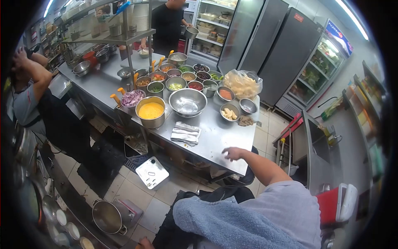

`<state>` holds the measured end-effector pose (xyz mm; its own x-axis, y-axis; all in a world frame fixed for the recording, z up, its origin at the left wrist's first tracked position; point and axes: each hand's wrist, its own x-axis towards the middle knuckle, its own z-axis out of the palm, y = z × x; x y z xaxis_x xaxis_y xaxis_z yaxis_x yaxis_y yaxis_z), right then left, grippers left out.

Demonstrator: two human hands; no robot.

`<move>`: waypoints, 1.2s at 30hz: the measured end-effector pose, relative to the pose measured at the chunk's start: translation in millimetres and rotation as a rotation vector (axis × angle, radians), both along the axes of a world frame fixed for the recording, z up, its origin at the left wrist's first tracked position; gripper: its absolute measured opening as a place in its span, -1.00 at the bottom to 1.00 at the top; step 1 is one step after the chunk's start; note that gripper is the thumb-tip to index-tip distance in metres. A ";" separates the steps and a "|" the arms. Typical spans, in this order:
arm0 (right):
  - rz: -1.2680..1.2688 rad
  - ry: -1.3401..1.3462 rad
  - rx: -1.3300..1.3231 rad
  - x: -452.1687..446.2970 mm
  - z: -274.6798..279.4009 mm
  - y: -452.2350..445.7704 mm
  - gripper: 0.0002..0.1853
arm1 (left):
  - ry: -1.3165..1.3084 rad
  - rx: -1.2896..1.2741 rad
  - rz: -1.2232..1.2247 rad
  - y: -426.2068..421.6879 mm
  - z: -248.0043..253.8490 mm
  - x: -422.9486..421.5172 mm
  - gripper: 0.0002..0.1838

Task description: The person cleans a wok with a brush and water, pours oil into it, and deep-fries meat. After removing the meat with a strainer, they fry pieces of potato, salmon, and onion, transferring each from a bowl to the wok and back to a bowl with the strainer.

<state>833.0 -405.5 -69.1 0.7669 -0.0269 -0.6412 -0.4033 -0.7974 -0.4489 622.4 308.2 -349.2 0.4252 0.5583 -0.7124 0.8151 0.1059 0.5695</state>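
Over the near right corner of the steel table (219,143) reaches my right hand (233,153), with nothing in it and its fingers apart. Low in the view, near the bottom edge, my left hand (144,243) is only partly visible, beside the large pot (108,216) on the floor side; its fingers cannot be made out. A folded striped cloth (185,133) lies left of my right hand. Behind it stand a large empty steel bowl (188,102) and a pot of yellow liquid (151,111). A bowl of pale yellow pieces (230,113) sits farther back.
Several bowls of chopped ingredients (175,84) and a plastic bag (241,84) cover the table's back. A person in black (168,25) stands behind it holding a bowl; another person (37,91) stands at left. A white-lidded container (152,172) is below the table edge.
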 end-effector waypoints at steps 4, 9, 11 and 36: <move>-0.131 -0.303 -0.172 74.0 -3.2 -65.0 -0.66 | 0.045 -0.158 -0.196 -93.7 12.6 43.4 -0.31; 0.123 -0.402 0.088 128.2 -6.3 -30.4 -0.73 | 0.002 -0.261 -0.436 -209.0 95.4 57.5 -0.34; 0.269 -0.178 0.211 132.7 -4.5 30.3 -0.69 | -0.077 -0.312 -0.519 -204.8 64.1 28.2 -0.38; 2.087 0.051 0.499 -171.7 140.5 585.8 -0.05 | 0.240 1.131 1.356 -345.1 363.3 -503.8 -0.68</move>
